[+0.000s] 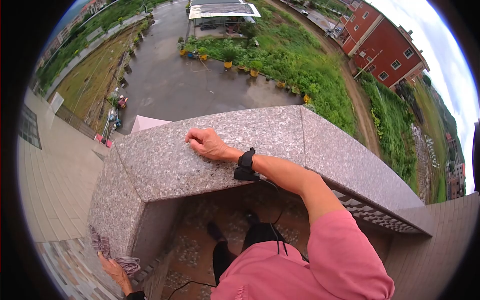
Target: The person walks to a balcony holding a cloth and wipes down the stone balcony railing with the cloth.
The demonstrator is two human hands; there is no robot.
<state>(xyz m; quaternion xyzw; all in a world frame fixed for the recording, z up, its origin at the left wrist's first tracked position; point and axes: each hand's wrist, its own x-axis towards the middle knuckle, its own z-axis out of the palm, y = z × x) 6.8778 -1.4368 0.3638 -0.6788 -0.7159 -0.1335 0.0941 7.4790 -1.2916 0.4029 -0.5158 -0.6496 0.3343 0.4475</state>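
A striped cloth (pixel 129 264), purplish and white, lies bunched on the left part of the speckled granite ledge (pixel 240 125). My left hand (pixel 116 274) is closed on the cloth at the ledge's outer side, and part of the cloth sticks out past the fingers. Over the front stretch of the ledge, my right hand (pixel 209 144) rests with its fingers curled in. Whatever those fingers hold, if anything, is hidden. A black strap with a small device (pixel 245 167) sits on the right wrist, a thin cable running from it.
Beyond the ledge the ground drops far below to a wet paved yard (pixel 200 92) with potted plants. A tiled wall (pixel 55 185) runs down on the left. Under me is a patterned floor (pixel 192 245); a black cable (pixel 187 284) hangs near my legs.
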